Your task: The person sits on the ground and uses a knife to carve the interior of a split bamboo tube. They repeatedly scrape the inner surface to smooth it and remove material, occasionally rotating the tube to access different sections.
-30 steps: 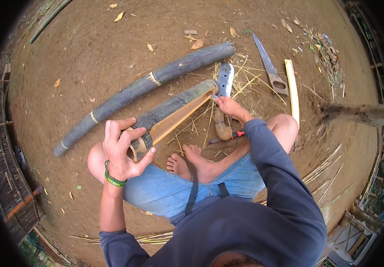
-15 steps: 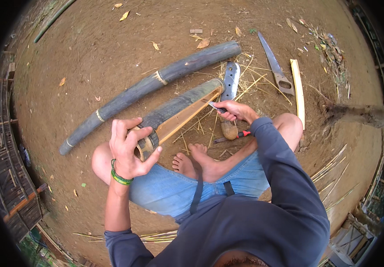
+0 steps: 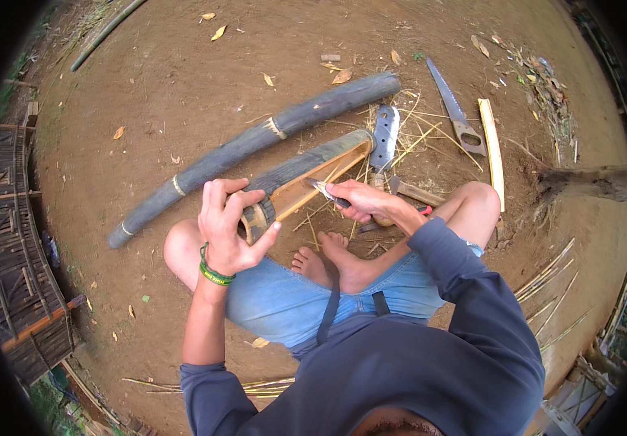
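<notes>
One bamboo tube (image 3: 308, 165), end gripped by left fingers (image 3: 251, 197); right fingers (image 3: 357, 194) clamped around knife (image 3: 339, 200)

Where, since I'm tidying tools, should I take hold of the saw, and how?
Probably best by the handle, coming from the side of the seated person's right knee: the saw lies with that end nearest the knee, its blade pointing away. The handle's looped shape likely allows a wrapped grip. Keep left of the pale strip nearby.

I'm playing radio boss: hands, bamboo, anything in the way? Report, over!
Left hand on cut bamboo, near end. Right hand gripping small knife, blade at bamboo's opening. Large knife close by far end, possible obstacle.
</notes>
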The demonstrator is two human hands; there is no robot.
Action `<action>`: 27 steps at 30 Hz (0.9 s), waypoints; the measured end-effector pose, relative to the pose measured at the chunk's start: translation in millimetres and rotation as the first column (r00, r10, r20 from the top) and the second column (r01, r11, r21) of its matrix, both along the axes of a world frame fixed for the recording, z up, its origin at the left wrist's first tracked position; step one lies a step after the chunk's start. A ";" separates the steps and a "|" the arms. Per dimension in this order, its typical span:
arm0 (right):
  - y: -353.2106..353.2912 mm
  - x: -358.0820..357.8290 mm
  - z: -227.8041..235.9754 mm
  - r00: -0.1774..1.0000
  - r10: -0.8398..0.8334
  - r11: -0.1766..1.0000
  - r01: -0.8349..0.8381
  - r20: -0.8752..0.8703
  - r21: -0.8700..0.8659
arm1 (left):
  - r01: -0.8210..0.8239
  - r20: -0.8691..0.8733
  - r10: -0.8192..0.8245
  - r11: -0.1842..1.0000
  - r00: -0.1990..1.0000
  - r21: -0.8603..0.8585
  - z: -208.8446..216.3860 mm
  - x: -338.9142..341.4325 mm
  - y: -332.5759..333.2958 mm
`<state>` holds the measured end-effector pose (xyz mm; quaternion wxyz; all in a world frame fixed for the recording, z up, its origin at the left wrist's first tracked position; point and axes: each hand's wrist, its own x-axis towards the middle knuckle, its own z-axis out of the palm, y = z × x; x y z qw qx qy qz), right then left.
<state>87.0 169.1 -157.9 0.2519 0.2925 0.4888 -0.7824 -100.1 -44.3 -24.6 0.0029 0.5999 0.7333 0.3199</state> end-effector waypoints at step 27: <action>-64.3 26.4 128.1 0.967 0.165 0.881 -0.056 -0.193 0.471 | -0.011 -0.016 0.013 0.993 1.000 0.116 -24.9 19.9 -17.3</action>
